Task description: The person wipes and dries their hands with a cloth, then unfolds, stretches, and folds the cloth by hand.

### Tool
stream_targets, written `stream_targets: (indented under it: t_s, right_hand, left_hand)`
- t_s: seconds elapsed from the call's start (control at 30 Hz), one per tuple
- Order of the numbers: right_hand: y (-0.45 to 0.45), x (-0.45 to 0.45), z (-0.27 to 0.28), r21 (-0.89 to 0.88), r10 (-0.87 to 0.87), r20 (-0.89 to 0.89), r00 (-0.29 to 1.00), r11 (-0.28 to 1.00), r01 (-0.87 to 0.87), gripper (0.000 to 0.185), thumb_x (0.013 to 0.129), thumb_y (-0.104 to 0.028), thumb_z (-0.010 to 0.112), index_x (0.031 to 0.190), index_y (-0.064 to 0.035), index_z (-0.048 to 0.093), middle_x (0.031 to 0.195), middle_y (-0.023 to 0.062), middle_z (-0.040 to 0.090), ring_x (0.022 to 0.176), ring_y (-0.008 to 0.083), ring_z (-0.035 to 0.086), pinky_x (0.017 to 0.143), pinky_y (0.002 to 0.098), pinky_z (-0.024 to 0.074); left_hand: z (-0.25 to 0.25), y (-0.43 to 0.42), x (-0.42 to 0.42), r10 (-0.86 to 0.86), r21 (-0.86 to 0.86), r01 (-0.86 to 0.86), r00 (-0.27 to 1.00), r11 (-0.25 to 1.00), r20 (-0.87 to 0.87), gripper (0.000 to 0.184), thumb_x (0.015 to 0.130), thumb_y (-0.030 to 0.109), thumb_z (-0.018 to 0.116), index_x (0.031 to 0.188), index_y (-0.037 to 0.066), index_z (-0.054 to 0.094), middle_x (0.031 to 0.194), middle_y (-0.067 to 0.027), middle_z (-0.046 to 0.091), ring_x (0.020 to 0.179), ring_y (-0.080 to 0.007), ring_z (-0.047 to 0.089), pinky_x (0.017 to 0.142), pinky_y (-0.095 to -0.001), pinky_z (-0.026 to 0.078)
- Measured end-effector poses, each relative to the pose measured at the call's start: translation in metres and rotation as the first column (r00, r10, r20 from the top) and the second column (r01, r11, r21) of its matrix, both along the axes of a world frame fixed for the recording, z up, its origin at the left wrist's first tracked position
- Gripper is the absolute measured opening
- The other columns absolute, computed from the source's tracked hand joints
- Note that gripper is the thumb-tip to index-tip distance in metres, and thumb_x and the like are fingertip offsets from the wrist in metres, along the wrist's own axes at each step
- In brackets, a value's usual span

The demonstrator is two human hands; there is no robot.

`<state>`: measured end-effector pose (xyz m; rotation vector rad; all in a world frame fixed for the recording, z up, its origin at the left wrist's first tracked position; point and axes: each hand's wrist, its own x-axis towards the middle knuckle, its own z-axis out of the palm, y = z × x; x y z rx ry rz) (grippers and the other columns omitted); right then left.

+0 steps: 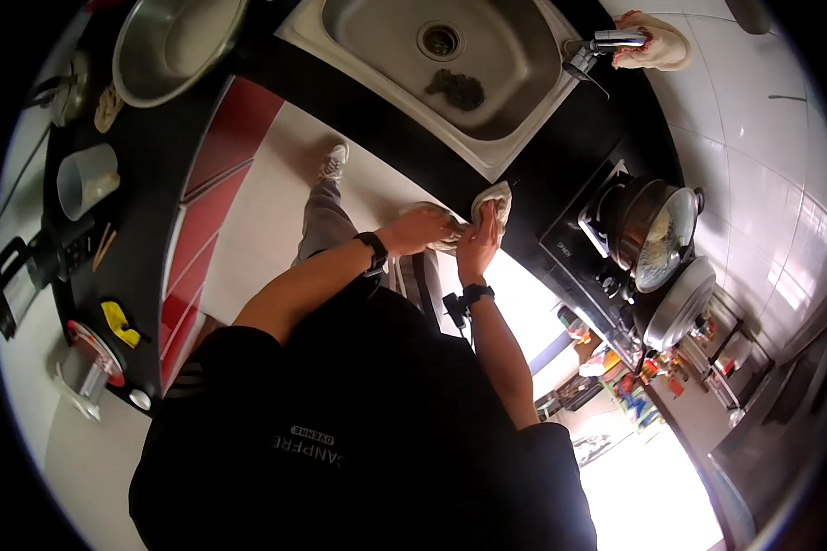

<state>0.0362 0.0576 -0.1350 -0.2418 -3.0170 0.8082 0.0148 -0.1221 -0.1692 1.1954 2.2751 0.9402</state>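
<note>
A pale dishcloth (496, 195) is bunched between my two hands, beside the front edge of the black counter near the sink's corner. My left hand (418, 230) reaches in from the left, its fingers closed around one part of the cloth. The fingers of my right hand (481, 241) lie together against the other part, pressing it. Each wrist wears a black band. Just beyond is a steel sink (498, 151), with a dark, crumpled lump (455, 89) lying near its drain.
A faucet (606, 41) with a cloth (662, 44) behind it stands at the sink's right. On the stove (565, 243) sits a steel pot (629, 220) under a glass lid. The left counter holds a metal basin (138, 78), a translucent container (87, 179) and chopsticks (104, 246).
</note>
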Motion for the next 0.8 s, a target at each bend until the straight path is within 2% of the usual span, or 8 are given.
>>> stream_targets:
  t_s: [0.03, 0.27, 0.4, 0.43, 0.53, 0.6, 0.73, 0.8]
  right_hand:
    - [-0.014, 0.007, 0.000, 0.003, -0.023, -0.010, 1.000, 1.000, 0.023, 0.068, 0.078, 0.008, 0.051, 0.145, -0.0014, 0.046, 0.132, 0.0201, 0.061, 0.125, 0.0384, 0.055, 0.106, 0.0450, 0.0448]
    - [-0.078, 0.020, 0.006, -0.060, -0.300, 0.120, 0.947, 0.949, 0.308, 0.055, 0.080, 0.002, 0.057, 0.135, -0.0049, 0.056, 0.118, 0.0195, 0.067, 0.106, 0.0411, 0.063, 0.092, 0.0460, 0.0516]
    - [-0.086, 0.020, 0.006, -0.404, -0.368, 0.133, 0.920, 0.828, 0.390, 0.033, 0.083, 0.000, 0.058, 0.115, -0.0021, 0.067, 0.103, 0.0173, 0.072, 0.097, 0.0275, 0.070, 0.086, 0.0360, 0.0535]
    - [-0.088, 0.016, 0.004, -0.633, -0.425, 0.250, 0.870, 0.608, 0.479, 0.027, 0.083, 0.001, 0.057, 0.107, 0.0010, 0.069, 0.101, 0.0131, 0.073, 0.098, 0.0187, 0.068, 0.087, 0.0323, 0.0521]
    - [-0.084, 0.026, 0.035, -0.806, -0.442, 0.442, 0.781, 0.185, 0.562, 0.032, 0.078, 0.004, 0.050, 0.105, 0.0045, 0.066, 0.100, 0.0108, 0.070, 0.097, 0.0204, 0.065, 0.092, 0.0329, 0.0503]
    - [-0.069, 0.044, 0.034, -0.869, -0.403, 0.453, 0.795, -0.002, 0.494, 0.042, 0.074, 0.005, 0.045, 0.113, 0.0039, 0.061, 0.107, 0.0133, 0.067, 0.105, 0.0242, 0.064, 0.095, 0.0352, 0.0515]
    - [-0.044, 0.078, 0.067, -0.903, -0.360, 0.413, 0.836, -0.280, 0.326, 0.052, 0.072, 0.007, 0.042, 0.122, 0.0026, 0.052, 0.118, 0.0176, 0.063, 0.113, 0.0311, 0.063, 0.100, 0.0415, 0.0523]
    - [-0.031, 0.108, 0.079, -0.914, -0.417, 0.374, 0.828, -0.319, 0.252, 0.062, 0.072, 0.007, 0.041, 0.133, -0.0004, 0.047, 0.129, 0.0189, 0.058, 0.121, 0.0319, 0.058, 0.106, 0.0430, 0.0487]
  left_hand:
    - [-0.001, -0.017, -0.004, -0.007, -0.001, 0.007, 0.996, 1.000, 0.084, 0.050, 0.080, 0.005, 0.067, 0.128, 0.014, 0.061, 0.120, -0.0066, 0.062, 0.119, -0.0278, 0.055, 0.104, -0.0418, 0.041]
    - [0.041, -0.079, -0.047, -0.119, -0.128, 0.173, 0.929, 0.977, 0.350, 0.063, 0.077, 0.001, 0.062, 0.138, 0.006, 0.050, 0.122, -0.0180, 0.061, 0.117, -0.0366, 0.057, 0.095, -0.0459, 0.050]
    - [0.047, -0.097, -0.052, -0.045, -0.141, 0.089, 0.956, 0.986, 0.289, 0.053, 0.078, 0.003, 0.062, 0.131, 0.000, 0.053, 0.117, -0.0205, 0.058, 0.110, -0.0380, 0.058, 0.091, -0.0450, 0.052]
    - [0.040, -0.097, -0.055, -0.084, -0.165, 0.135, 0.956, 0.977, 0.280, 0.050, 0.078, 0.004, 0.062, 0.127, 0.001, 0.056, 0.117, -0.0199, 0.057, 0.108, -0.0382, 0.058, 0.091, -0.0456, 0.052]
    - [0.045, -0.098, -0.053, -0.132, -0.125, 0.178, 0.942, 0.976, 0.308, 0.037, 0.078, 0.011, 0.068, 0.114, 0.004, 0.065, 0.117, -0.0173, 0.055, 0.111, -0.0362, 0.056, 0.093, -0.0434, 0.050]
    - [0.071, -0.097, -0.050, -0.120, -0.037, 0.141, 0.933, 0.989, 0.339, 0.036, 0.077, 0.015, 0.073, 0.111, 0.005, 0.066, 0.116, -0.0164, 0.056, 0.114, -0.0346, 0.055, 0.095, -0.0432, 0.049]
    - [0.105, -0.077, -0.024, -0.124, 0.182, 0.117, 0.992, 0.976, 0.027, 0.032, 0.075, 0.020, 0.078, 0.100, 0.004, 0.067, 0.116, -0.0142, 0.057, 0.110, -0.0345, 0.057, 0.097, -0.0443, 0.048]
    - [0.116, -0.061, -0.005, -0.116, 0.273, 0.144, 0.986, 0.951, -0.116, 0.031, 0.075, 0.022, 0.080, 0.097, 0.005, 0.066, 0.114, -0.0119, 0.059, 0.108, -0.0337, 0.057, 0.099, -0.0444, 0.046]
